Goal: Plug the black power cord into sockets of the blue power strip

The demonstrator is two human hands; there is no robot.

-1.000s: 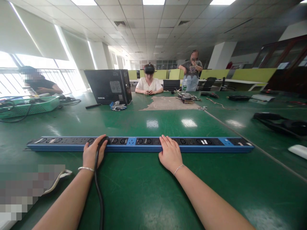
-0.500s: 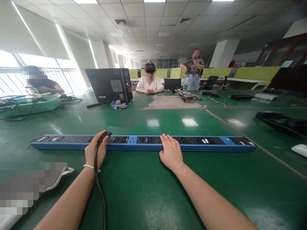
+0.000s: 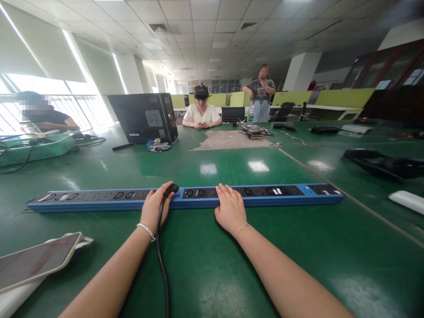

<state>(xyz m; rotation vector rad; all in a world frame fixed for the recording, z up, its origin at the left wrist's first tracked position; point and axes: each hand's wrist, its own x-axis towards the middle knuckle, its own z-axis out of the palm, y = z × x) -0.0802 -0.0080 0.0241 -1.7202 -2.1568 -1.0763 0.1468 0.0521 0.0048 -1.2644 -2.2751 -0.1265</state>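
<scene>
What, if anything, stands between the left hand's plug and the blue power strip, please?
Nothing visible does: the left hand holds the black plug over the blue power strip, and the right hand lies farther along it.

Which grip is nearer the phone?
Left. The left grip holds a black plug at the power strip, right of and beyond the phone; the right grip rests on the power strip, farther right.

This looks like an open-plan office, given the panelled ceiling overhead, the yellow-green desk partitions stretching from about twelve to two o'clock with black office chairs near them, the pale window blinds at ten o'clock, and the glass-fronted cabinet at two.
</scene>
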